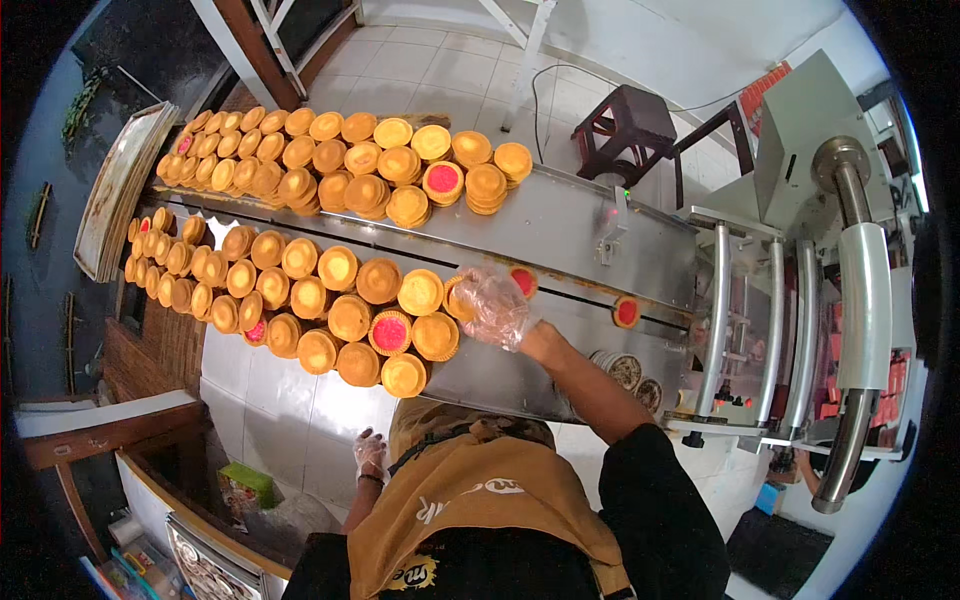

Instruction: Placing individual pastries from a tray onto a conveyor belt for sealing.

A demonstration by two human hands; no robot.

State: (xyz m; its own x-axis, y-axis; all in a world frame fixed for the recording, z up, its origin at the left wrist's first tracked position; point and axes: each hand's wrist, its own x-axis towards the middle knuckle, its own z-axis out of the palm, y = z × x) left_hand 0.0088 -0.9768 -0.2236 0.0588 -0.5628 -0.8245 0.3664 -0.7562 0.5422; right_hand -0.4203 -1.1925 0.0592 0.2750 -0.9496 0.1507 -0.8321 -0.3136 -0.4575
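Note:
My right hand (491,307), in a clear plastic glove, is at the right end of the near group of round pastries. Its fingers are around a golden pastry (454,298), partly covering it. Just beside it stand a pale pastry (421,292) and a browner one (435,336). One tart with a pink-red filling (391,333) faces up among stacked golden ones. To the right of the hand, two red-filled tarts (523,282) (626,311) lie singly along the conveyor slot. My left hand (370,454), gloved too, hangs low beside my body with nothing visible in it.
The steel conveyor table (555,210) carries a far group of stacked pastries (364,195). A packaging machine with metal rollers (806,330) stands at the right, a sensor bracket (613,229) before it. Stacked trays (124,191) lean at the left end. A dark stool (626,131) stands behind.

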